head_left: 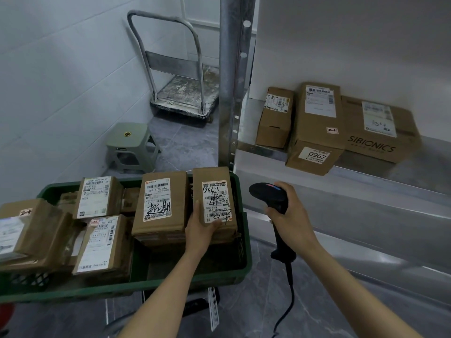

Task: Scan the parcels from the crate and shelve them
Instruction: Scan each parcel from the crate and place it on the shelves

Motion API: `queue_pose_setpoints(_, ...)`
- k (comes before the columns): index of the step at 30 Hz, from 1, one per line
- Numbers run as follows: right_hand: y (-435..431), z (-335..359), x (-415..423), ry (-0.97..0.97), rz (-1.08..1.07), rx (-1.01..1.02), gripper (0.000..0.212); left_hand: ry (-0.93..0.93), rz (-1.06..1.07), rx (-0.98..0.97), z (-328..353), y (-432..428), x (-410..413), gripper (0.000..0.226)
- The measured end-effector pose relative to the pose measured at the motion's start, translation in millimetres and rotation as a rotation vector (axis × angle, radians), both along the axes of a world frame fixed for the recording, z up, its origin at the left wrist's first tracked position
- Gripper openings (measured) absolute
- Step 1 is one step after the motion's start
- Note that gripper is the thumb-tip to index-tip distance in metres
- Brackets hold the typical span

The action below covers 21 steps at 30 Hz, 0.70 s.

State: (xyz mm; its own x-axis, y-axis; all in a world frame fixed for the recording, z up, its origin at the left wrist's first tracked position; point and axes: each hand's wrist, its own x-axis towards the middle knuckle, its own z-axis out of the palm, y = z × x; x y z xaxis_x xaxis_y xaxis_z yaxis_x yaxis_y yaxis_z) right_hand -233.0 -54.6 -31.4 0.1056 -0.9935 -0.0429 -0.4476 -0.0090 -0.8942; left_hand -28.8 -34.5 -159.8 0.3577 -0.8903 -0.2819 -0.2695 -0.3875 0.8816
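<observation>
Brown cardboard parcels (156, 203) are crowding the green plastic crate (190, 276), three lying shelved; left hand (200, 230) is gripping one, right hand (290, 215) clasping a black scanner (268, 193).

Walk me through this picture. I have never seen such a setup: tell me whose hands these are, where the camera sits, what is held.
There is no machine here: a person works with bare hands, and the one camera sits on their head, looking forward and down. The left hand grips a brown parcel at the right end of the green crate, which holds several more labelled parcels. The right hand holds a black corded scanner, its head turned toward that parcel. To the right, a metal shelf carries three cardboard boxes. Behind stand a stool and a platform trolley.
</observation>
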Motion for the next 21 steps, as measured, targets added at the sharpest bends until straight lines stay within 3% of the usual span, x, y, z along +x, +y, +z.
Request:
queue_pose_setpoints(11, 10.1, 6.0, 11.8, -0.003, -0.031, -0.006, 0.054, 0.084, 0.055, -0.075, 6.2, 15.4, -4.5, 0.084)
queue_pose_setpoints(21, 30.8, 46.9, 19.6, -0.008, -0.043, -0.063, 0.052, 0.054, 0.055, -0.191, 53.1, 24.1, -3.4, 0.082)
